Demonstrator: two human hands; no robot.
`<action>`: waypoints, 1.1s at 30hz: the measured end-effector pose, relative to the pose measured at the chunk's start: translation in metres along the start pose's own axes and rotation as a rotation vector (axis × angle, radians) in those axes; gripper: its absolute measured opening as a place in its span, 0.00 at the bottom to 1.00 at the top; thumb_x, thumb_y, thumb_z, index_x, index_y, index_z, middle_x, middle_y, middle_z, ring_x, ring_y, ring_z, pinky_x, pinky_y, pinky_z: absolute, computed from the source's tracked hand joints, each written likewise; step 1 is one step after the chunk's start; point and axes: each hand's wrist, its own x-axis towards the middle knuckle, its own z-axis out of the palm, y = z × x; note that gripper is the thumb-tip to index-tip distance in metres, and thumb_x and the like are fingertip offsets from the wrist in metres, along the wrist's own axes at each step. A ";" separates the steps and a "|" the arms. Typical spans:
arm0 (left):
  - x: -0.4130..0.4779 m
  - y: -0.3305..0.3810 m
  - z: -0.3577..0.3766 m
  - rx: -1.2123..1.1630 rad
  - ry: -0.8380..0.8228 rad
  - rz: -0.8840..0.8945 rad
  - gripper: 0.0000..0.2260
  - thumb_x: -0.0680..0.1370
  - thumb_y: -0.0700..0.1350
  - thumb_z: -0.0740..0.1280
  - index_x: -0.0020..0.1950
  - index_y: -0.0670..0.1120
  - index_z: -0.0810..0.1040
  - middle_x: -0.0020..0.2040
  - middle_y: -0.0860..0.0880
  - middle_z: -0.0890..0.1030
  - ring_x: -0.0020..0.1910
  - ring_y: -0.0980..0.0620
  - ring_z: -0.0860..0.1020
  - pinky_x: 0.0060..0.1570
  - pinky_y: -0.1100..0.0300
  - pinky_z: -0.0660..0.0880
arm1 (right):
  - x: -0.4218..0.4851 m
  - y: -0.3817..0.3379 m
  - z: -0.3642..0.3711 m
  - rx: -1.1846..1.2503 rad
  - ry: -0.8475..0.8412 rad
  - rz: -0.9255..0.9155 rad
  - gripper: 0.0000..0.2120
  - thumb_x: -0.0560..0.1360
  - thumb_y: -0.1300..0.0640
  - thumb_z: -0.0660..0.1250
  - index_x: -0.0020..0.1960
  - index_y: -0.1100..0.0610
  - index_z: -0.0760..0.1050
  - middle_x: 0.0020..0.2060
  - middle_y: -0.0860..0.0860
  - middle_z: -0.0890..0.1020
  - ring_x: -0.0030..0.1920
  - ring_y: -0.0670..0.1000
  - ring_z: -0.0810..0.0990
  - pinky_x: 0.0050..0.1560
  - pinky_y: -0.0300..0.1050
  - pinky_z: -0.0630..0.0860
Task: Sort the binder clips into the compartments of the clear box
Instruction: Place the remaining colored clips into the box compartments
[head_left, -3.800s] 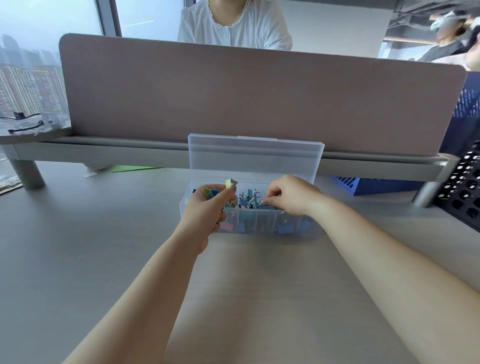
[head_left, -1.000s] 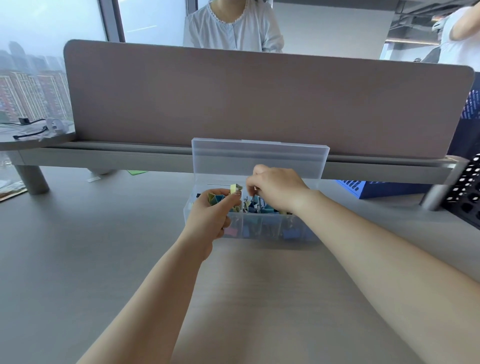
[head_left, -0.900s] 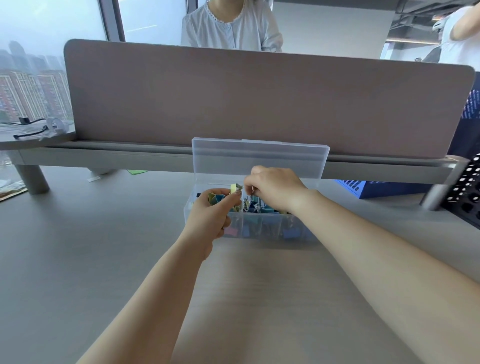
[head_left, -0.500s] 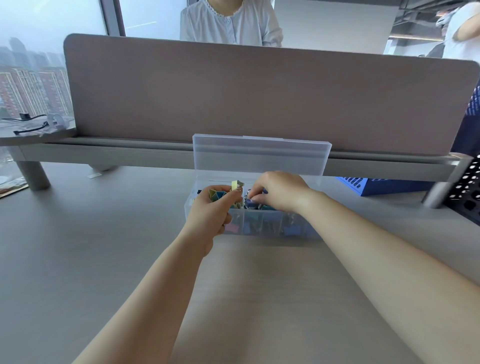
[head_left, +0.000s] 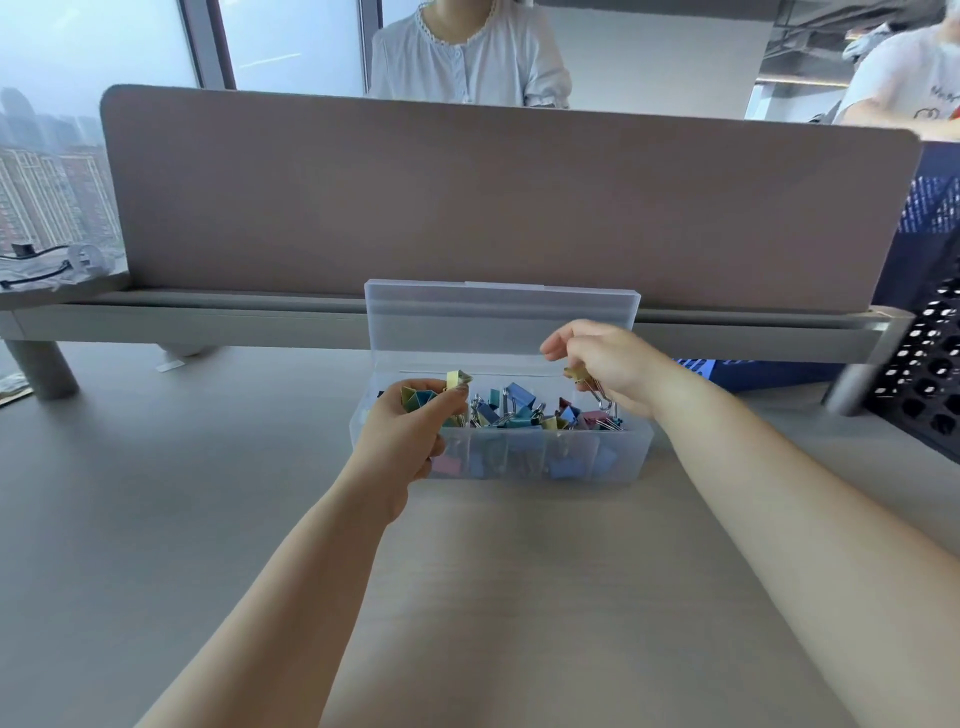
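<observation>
Pinched in right hand (head_left: 609, 364) fingertips: 1 small yellow metal binder clip (head_left: 575, 373), handles dangling below. Clutched in curled left hand (head_left: 402, 436): bunch of green and yellow clips (head_left: 415, 397). Lower close into the clear plastic compartment box (head_left: 626, 457) beneath the fingertips before letting go.

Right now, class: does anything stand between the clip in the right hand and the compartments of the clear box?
Nothing visible does. The right hand pinches a yellow clip above the right end of the clear box; the lid stands open behind; only other clips lie below.
</observation>
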 end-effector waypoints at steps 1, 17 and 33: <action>0.000 0.001 0.001 0.010 -0.007 0.006 0.09 0.75 0.48 0.70 0.53 0.46 0.78 0.45 0.44 0.79 0.25 0.55 0.65 0.19 0.67 0.61 | -0.001 0.004 -0.003 -0.021 -0.008 -0.010 0.14 0.77 0.67 0.53 0.51 0.54 0.75 0.53 0.51 0.77 0.46 0.48 0.73 0.48 0.43 0.73; 0.009 0.026 0.042 0.125 -0.077 0.044 0.13 0.74 0.50 0.71 0.55 0.47 0.78 0.43 0.46 0.76 0.25 0.57 0.65 0.20 0.66 0.61 | 0.006 0.027 0.012 -0.008 0.142 -0.237 0.10 0.75 0.67 0.66 0.46 0.53 0.79 0.49 0.47 0.80 0.47 0.43 0.76 0.47 0.38 0.70; 0.020 0.024 0.094 0.480 -0.156 0.275 0.15 0.72 0.44 0.74 0.56 0.47 0.77 0.41 0.55 0.77 0.37 0.57 0.75 0.32 0.71 0.70 | -0.018 0.030 -0.008 0.315 0.103 -0.138 0.08 0.75 0.59 0.71 0.52 0.60 0.79 0.43 0.55 0.84 0.39 0.47 0.83 0.42 0.37 0.80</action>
